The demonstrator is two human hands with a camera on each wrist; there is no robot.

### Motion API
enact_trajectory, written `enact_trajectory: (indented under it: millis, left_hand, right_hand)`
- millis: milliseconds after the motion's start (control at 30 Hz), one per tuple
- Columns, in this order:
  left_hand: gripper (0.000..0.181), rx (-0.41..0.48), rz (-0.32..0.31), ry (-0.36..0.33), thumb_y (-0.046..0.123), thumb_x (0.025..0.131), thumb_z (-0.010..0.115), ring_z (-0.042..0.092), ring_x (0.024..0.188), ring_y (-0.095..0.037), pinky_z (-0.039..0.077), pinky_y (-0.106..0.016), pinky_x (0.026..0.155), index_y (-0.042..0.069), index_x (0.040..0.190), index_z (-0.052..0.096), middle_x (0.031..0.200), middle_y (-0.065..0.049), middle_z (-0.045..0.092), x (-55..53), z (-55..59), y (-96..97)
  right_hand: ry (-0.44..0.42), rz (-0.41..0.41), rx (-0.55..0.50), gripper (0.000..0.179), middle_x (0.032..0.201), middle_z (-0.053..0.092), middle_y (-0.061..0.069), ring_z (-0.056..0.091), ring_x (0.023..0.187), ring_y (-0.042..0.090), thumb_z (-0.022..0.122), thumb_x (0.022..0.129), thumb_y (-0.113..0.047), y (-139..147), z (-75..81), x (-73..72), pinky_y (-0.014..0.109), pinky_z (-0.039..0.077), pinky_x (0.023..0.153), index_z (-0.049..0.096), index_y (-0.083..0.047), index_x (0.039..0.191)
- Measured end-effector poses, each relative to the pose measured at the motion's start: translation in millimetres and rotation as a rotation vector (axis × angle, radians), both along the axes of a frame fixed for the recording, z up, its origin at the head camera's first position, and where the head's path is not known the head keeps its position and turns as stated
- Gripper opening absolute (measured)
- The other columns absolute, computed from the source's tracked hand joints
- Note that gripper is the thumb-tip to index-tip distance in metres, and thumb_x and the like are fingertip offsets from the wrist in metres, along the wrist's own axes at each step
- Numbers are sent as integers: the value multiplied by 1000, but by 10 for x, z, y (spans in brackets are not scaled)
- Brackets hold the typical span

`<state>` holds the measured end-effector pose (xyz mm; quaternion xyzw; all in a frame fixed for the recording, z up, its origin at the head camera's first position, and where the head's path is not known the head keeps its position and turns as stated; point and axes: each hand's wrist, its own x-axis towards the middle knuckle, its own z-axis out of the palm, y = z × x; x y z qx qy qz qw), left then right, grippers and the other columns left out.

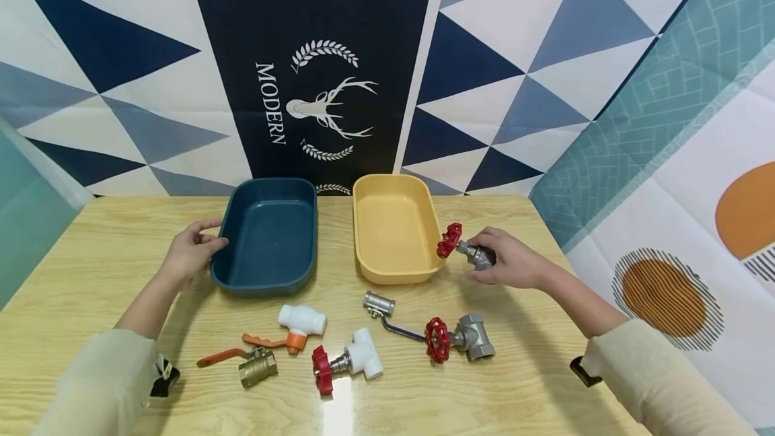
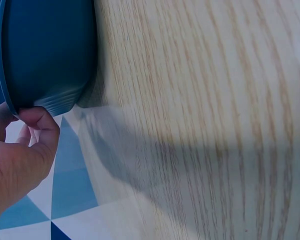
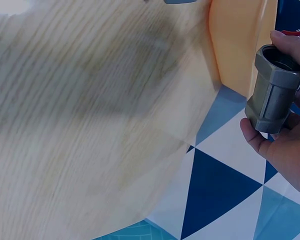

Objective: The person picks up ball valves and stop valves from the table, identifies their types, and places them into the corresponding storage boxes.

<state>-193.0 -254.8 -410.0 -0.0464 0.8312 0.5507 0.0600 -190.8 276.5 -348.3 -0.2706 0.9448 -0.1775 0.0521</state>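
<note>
My left hand (image 1: 189,253) pinches the left rim of a dark blue plastic bin (image 1: 266,237); in the left wrist view the fingers (image 2: 42,125) meet its edge. My right hand (image 1: 505,258) grips a grey metal globe-style valve (image 1: 482,258) by its body, its red handwheel (image 1: 449,239) pointing left at the right rim of a yellow bin (image 1: 396,278). The right wrist view shows the valve body's open end (image 3: 277,90) between thumb and fingers. Both bins look empty inside.
In front lie a brass lever valve (image 1: 258,367), a white valve with orange lever (image 1: 303,320), a white valve with red handwheel (image 1: 365,353), a small blue-levered valve (image 1: 379,303) and another grey red-wheeled valve (image 1: 475,336). A patterned cloth wall (image 1: 327,19) stands behind the table.
</note>
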Motion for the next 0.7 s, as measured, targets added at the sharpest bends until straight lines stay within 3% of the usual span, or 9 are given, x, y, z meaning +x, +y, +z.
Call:
enact_trajectory:
  millis: [700]
  left_hand:
    - [55, -15, 18, -10, 19, 97, 48, 50, 62, -3, 45, -25, 55, -1, 144, 27, 98, -3, 50, -4, -23, 10]
  right_hand:
    - [11, 57, 0, 50, 104, 56, 10, 48, 83, 15, 75, 77, -25, -231, 95, -177, 25, 42, 66, 59, 0, 118]
